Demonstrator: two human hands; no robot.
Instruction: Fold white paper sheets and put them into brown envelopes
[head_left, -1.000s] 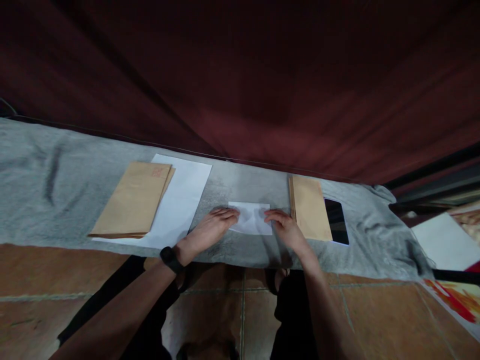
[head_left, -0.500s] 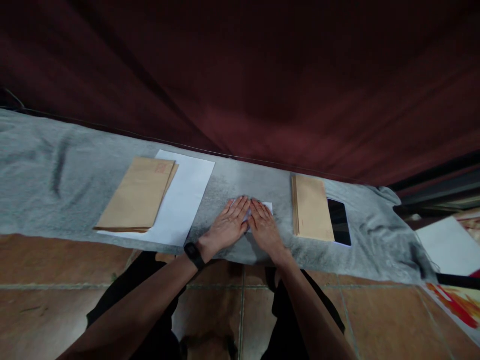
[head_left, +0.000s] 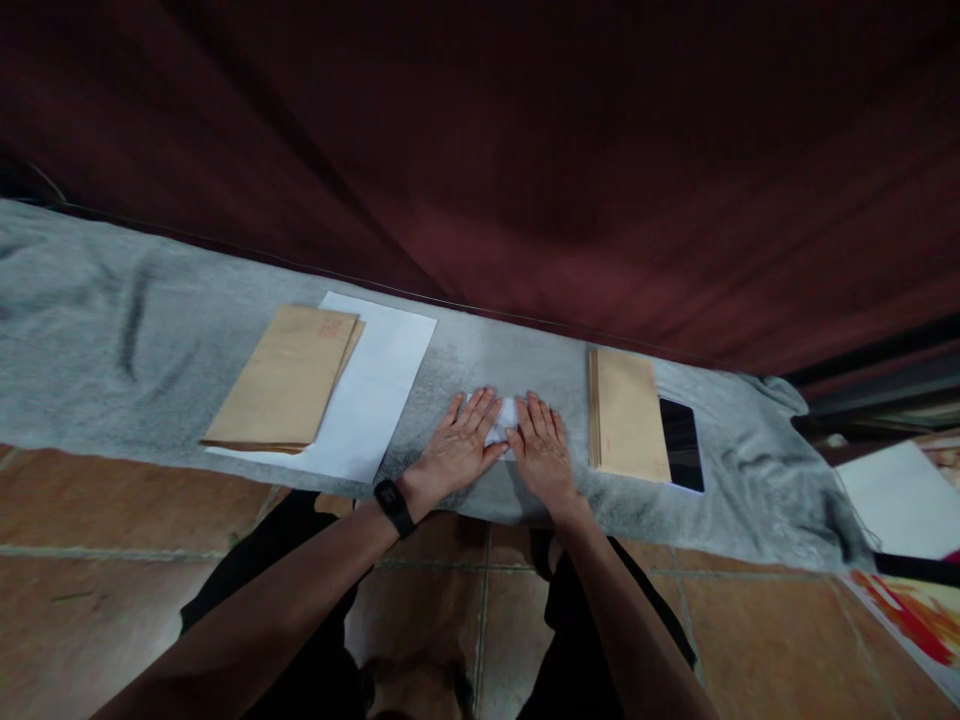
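Observation:
A small folded piece of white paper (head_left: pixel 501 424) lies on the grey cloth in front of me, partly covered by both hands. My left hand (head_left: pixel 460 443) rests flat on its left side, fingers stretched out and slightly spread. On its right side lies my right hand (head_left: pixel 541 446), also flat with fingers extended. A strip of the paper shows between the two hands; its outer ends are hidden under the fingers. Neither hand grips anything.
White sheets (head_left: pixel 390 375) lie to the left, with brown envelopes (head_left: pixel 289 380) on top of them. To the right, a stack of brown envelopes (head_left: pixel 628 415) partly covers a dark phone (head_left: pixel 681 445). Grey cloth (head_left: pixel 517 345) covers the narrow bench; a dark red curtain (head_left: pixel 480 180) hangs behind.
My hands have moved apart, the right one shifting rightward, so more of the white paper shows between them. The view has shifted slightly.

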